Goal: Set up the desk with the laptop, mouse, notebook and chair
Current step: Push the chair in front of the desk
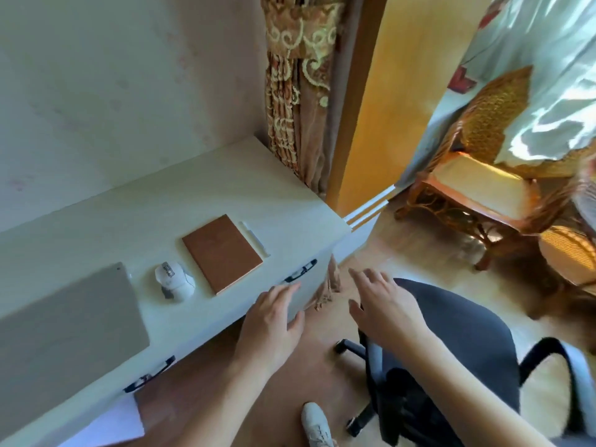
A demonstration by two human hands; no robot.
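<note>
Both hands are spreading wide and holding nothing — the left hand (271, 321) near the desk (225, 182) front edge, the right hand (383, 304) over the chair (467, 324).

Brown notebook (222, 253), white mouse (175, 280), grey laptop (69, 321), black chair (458, 343), scroll-patterned curtain (300, 82).

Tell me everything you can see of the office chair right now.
The office chair is dark, with a fabric-looking seat or back, a curved black armrest on its right side and black legs ending in casters on the wood floor. It stands apart from the desk, not tucked in. The right hand hovers open over its near edge; contact is unclear. The left hand is off it.
</note>
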